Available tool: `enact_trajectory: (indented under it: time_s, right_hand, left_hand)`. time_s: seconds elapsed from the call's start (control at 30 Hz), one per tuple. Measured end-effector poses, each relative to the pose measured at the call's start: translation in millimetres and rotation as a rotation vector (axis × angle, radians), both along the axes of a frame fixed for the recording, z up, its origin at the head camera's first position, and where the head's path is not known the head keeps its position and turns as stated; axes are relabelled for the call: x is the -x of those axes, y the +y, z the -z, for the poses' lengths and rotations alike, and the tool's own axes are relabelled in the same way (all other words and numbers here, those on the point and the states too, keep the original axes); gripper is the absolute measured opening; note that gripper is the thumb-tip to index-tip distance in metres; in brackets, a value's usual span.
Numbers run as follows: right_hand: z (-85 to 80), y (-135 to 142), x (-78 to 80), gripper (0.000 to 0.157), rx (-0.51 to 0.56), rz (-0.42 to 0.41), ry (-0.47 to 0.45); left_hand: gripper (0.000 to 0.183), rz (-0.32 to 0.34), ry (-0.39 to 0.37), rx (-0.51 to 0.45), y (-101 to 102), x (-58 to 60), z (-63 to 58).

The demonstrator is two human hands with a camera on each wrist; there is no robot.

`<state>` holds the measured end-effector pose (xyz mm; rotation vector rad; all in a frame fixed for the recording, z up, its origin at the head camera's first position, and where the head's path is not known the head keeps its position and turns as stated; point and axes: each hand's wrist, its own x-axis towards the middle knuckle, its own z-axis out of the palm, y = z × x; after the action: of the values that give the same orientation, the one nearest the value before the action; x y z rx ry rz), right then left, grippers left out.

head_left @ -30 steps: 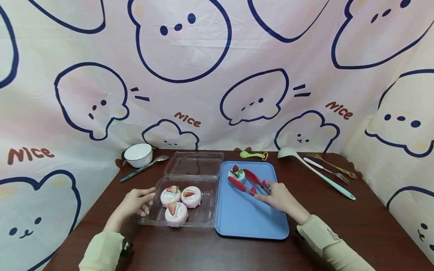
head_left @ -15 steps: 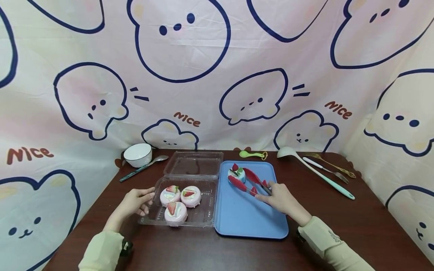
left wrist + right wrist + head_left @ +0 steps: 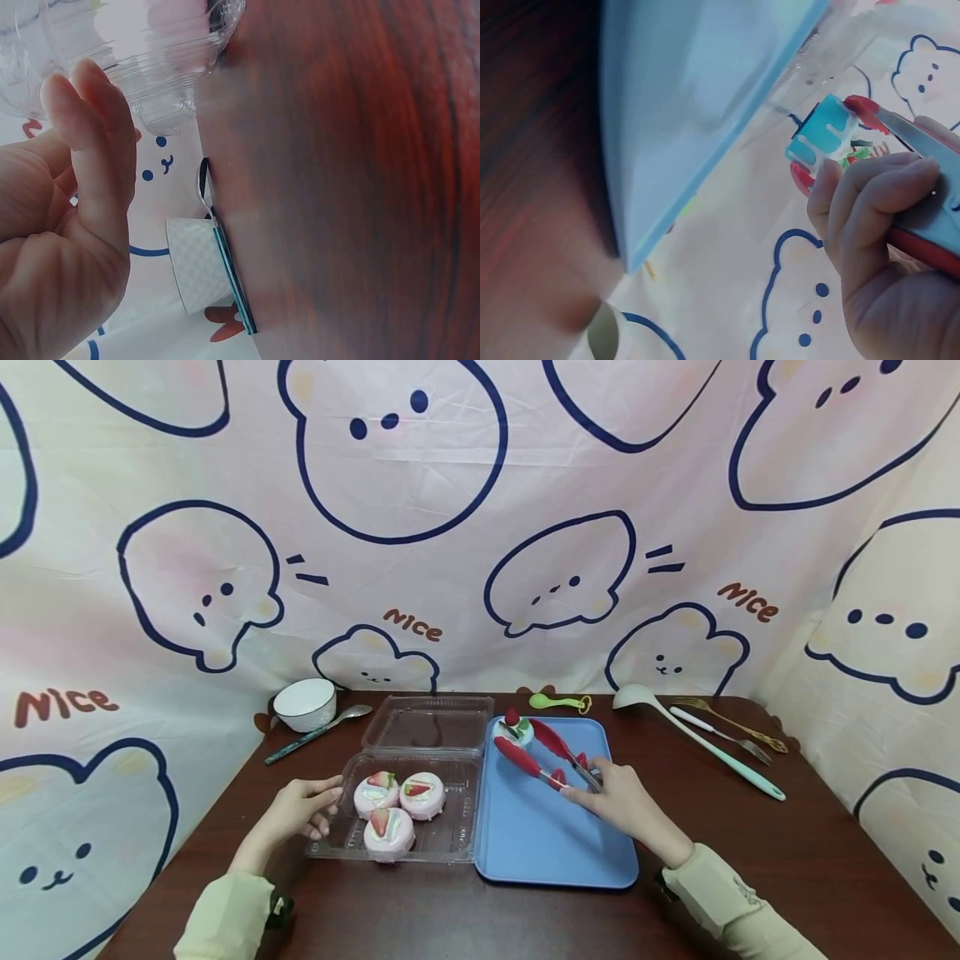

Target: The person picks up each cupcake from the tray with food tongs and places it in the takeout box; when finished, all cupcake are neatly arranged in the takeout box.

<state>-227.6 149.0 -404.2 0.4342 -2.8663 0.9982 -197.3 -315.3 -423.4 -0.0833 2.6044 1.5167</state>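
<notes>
My right hand (image 3: 618, 797) grips a pair of red-tipped tongs (image 3: 551, 752). Between the tips is a small blue-and-white cake (image 3: 514, 732) topped with a strawberry, lifted above the blue tray (image 3: 558, 852). In the right wrist view, the turquoise cake (image 3: 825, 127) is tilted, with a red tip on either side. My left hand (image 3: 296, 814) pinches the left rim of an open clear plastic box (image 3: 450, 839), its lower fingers loosely bent. Inside the box sit three pink cakes (image 3: 390, 835) with strawberry pieces. In the left wrist view, two fingers (image 3: 94, 135) partly hide the box.
A white bowl (image 3: 305, 703) and a spoon (image 3: 318, 732) lie back left. Along the back is a green measuring spoon (image 3: 558, 702). A ladle (image 3: 701, 743), a white-handled fork (image 3: 720, 735) and a golden fork (image 3: 738, 727) lie right. A printed cloth (image 3: 465, 568) hangs behind.
My right hand's tongs and the blue-and-white cake have risen slightly and shifted left above the tray. My left hand stays at the box's rim.
</notes>
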Motion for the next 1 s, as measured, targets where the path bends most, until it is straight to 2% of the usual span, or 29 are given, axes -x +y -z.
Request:
enact_trajectory:
  time_s: [0.17,0.37,0.57,0.7,0.83,1.0]
  right_hand:
    - [-9.2,-6,-11.1,0.056,0.043,-0.035,0.010]
    - [-15.5,-13,-22.9,0.058,0.051,-0.124,0.034]
    - [-12.6,-21,-33.2,0.056,0.074,-0.225,-0.002]
    - [-10.1,-26,-38.7,0.053,0.082,-0.294,0.010]
    - [-7.8,-31,-43.2,0.053,0.072,-0.333,0.015]
    - [-5.5,-37,-50.5,0.052,0.072,-0.381,-0.032]
  left_hand:
    - [0.046,-0.006,-0.005,0.001,0,-0.2,-1.1]
    - [0.046,0.012,0.003,0.004,0,-0.3,-1.9]
    - [0.045,-0.001,-0.004,0.007,0,0.7,-0.4]
    - [0.046,-0.001,-0.006,0.004,0,0.9,-0.1]
    - [0.045,-0.003,-0.006,0.001,0,0.5,-0.4]
    - [0.046,-0.001,-0.003,0.002,0,-0.4,0.5]
